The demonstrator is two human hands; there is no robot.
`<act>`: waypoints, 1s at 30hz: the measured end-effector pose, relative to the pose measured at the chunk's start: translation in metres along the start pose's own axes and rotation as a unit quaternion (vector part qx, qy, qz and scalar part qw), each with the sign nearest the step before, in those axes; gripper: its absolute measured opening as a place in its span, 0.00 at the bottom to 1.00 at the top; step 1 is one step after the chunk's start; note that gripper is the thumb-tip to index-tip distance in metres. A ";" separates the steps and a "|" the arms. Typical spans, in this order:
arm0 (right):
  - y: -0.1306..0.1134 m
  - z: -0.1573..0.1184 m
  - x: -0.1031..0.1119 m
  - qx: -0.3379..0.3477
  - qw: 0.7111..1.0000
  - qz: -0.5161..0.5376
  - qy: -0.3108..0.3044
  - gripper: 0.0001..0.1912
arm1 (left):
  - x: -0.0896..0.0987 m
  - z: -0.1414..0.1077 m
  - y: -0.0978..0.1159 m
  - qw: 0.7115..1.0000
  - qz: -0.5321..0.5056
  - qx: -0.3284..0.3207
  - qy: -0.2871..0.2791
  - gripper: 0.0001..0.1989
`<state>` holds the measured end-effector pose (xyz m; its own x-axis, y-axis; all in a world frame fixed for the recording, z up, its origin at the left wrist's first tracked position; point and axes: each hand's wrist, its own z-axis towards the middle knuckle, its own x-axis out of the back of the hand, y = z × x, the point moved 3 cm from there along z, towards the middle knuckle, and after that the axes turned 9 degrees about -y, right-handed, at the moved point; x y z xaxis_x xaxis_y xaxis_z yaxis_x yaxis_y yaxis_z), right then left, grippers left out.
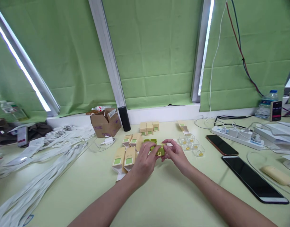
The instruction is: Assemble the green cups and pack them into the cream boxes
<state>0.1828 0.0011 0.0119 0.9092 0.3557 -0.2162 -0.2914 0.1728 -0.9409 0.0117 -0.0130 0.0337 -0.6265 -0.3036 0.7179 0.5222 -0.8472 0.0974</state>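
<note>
Between both hands, above the table, is a small green case [160, 150] with a pale loop on its front. My left hand [146, 157] pinches its left side, and my right hand [175, 154] grips its right side. Just behind my left hand lie other green cases [150, 140]. Several kraft boxes with green windows [129, 157] stand to the left, some with flaps open. To the right sit several clear containers [187, 145] with small yellow pieces inside.
Further back are more kraft boxes [149, 127], a cardboard carton [106, 123] and a black cylinder [124, 119]. White strips [48, 164] cover the left side. Phones [253, 178] and a power strip [238, 137] lie at the right.
</note>
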 end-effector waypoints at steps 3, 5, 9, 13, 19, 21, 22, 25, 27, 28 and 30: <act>-0.004 -0.001 0.007 0.018 0.996 -0.088 0.010 0.25 | -0.001 0.000 -0.004 0.995 -0.069 0.074 0.019 0.21; -0.011 -0.002 0.015 0.039 0.976 -0.214 0.030 0.17 | -0.003 0.000 -0.010 0.978 -0.144 0.146 0.037 0.20; -0.029 -0.003 0.032 0.047 0.829 -0.552 0.073 0.08 | -0.011 0.001 -0.024 0.899 -0.336 0.274 0.072 0.17; -0.050 -0.001 0.056 -0.044 0.672 -0.732 0.102 0.09 | -0.018 0.005 -0.031 0.797 -0.507 0.317 0.088 0.19; -0.072 -0.009 0.096 -0.261 0.592 -0.760 0.058 0.12 | -0.020 0.005 -0.029 0.666 -0.657 0.337 0.102 0.20; -0.075 -0.015 0.106 -0.296 0.589 -0.751 0.034 0.14 | -0.022 0.004 -0.030 0.639 -0.682 0.341 0.106 0.19; -0.077 -0.017 0.110 -0.304 0.589 -0.748 0.027 0.15 | -0.023 0.003 -0.031 0.629 -0.689 0.343 0.108 0.18; -0.078 -0.022 0.118 -0.319 0.587 -0.744 0.015 0.15 | -0.026 0.001 -0.034 0.611 -0.701 0.350 0.112 0.18; -0.076 -0.023 0.119 -0.321 0.585 -0.745 0.005 0.15 | -0.028 0.000 -0.036 0.607 -0.702 0.354 0.113 0.19; -0.074 -0.023 0.118 -0.321 0.584 -0.745 0.000 0.15 | -0.028 -0.001 -0.036 0.607 -0.702 0.355 0.113 0.19; -0.070 -0.023 0.116 -0.319 0.584 -0.746 -0.006 0.16 | -0.028 -0.001 -0.036 0.607 -0.703 0.354 0.112 0.18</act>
<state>0.3153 0.0089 0.0463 0.0055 0.2541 0.9672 0.9969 -0.0770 0.0146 0.0106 0.0256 0.0095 -0.7622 0.3838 -0.5213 -0.5512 0.0376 0.8335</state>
